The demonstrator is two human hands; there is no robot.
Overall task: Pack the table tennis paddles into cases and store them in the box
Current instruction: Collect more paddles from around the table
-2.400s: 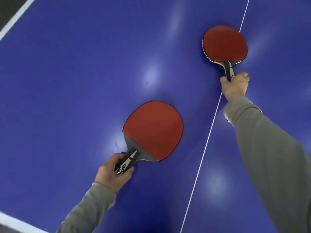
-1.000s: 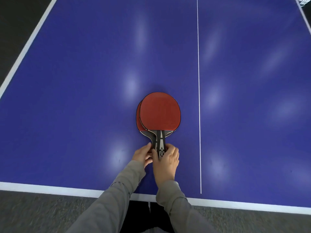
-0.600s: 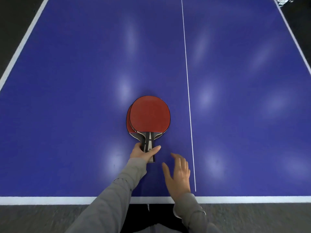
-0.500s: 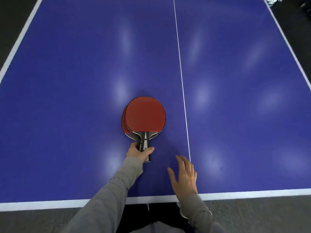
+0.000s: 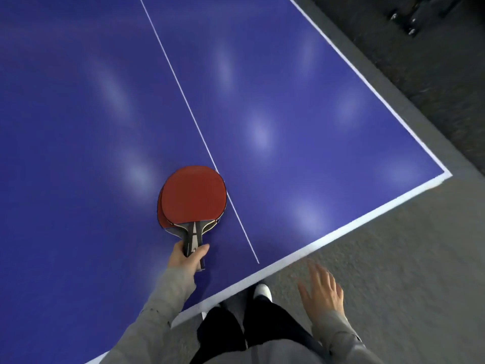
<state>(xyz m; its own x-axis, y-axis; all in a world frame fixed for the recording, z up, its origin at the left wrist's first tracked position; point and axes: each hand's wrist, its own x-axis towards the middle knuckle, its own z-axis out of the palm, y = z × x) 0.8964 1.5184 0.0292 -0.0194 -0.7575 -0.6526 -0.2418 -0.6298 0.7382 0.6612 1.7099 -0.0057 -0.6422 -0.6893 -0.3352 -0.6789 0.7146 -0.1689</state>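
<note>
Our left hand [image 5: 187, 258] grips the handles [image 5: 193, 236] of two table tennis paddles, fingers and thumb curled round the black and grey grip near its butt end. The paddles are stacked one on the other, red faces up. The top paddle [image 5: 194, 195] covers nearly all of the lower paddle [image 5: 160, 215], which shows only as a thin red crescent along the left and bottom-left rim. Both blades point away from us, over the blue table [image 5: 288, 74], near its closest edge. We cannot tell whether the stack rests on the surface or is held just above it. The right rim of the top blade meets the thin white centre line [image 5: 183, 97] that runs up the table.

Our right hand [image 5: 321, 290] holds nothing. Its fingers are straight and spread wide, palm down, and it hangs off the table, over the grey carpeted floor [image 5: 393, 258], well apart from the paddles. It is blurred, so we make out no finer detail.

Grey sleeves [image 5: 157, 311] cover both forearms. A white border stripe [image 5: 341, 233] marks the table's near edge and its right-hand corner. Below that edge we see dark trousers [image 5: 262, 332] and the toe of a white shoe [image 5: 262, 291]. At the top right, on the darker floor, sits a black object [image 5: 404, 19] with small pale fittings, too blurred to identify.
</note>
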